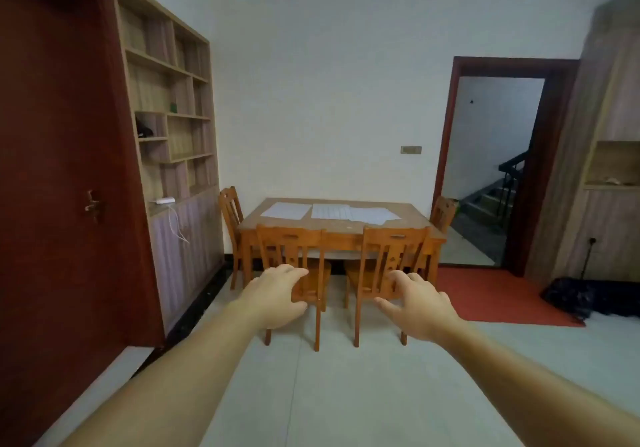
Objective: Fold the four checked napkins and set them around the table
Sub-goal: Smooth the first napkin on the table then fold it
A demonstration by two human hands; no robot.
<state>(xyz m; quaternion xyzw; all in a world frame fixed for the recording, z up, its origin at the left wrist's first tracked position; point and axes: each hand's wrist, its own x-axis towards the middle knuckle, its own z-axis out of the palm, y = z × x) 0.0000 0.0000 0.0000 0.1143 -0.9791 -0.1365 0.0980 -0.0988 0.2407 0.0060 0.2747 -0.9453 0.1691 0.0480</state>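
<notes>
Reaching forward into the room, the left hand (277, 297) and right hand (417, 308) hang with loose, spread fingers, holding nothing. Pale napkins (330, 211) lie flat on the far wooden table (349, 228), well apart from both hands, with chairs (294, 259) around it.

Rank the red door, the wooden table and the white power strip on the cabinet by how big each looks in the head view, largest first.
1. Red door, though being nearest the camera inflates it.
2. Wooden table.
3. White power strip, clearly smallest.
</notes>
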